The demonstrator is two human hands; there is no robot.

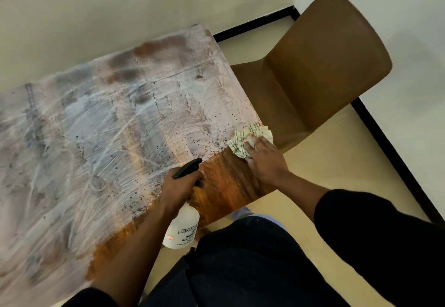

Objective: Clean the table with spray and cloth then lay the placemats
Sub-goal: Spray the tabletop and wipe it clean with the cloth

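1. Step in hand: wiping, by my read; most of the table (101,123) wears a whitish smeared film w/ dark droplets; only the wedge nearest you, approx 5 o'clock of the top, shows clean wood grain; placemats not in view, so laying them looks a long way off.
2. Your right hand (263,159) lies flat, fingers straight, pressing the striped cloth (240,141) onto the table's edge at 3 o'clock, just beside the brown chair (320,70).
3. Your left hand (179,187) is curled round the neck of the spray bottle (181,226), fingers at the black trigger head (186,168); nozzle aims toward 1 o'clock; the body hangs past the near table edge.
4. Bottle contents: opaque white plastic w/ a printed label; fill level can't be told.
5. Next move calls for sweeping the cloth from 3 o'clock inward across the film; overlap the strokes; respray only where the film drags.
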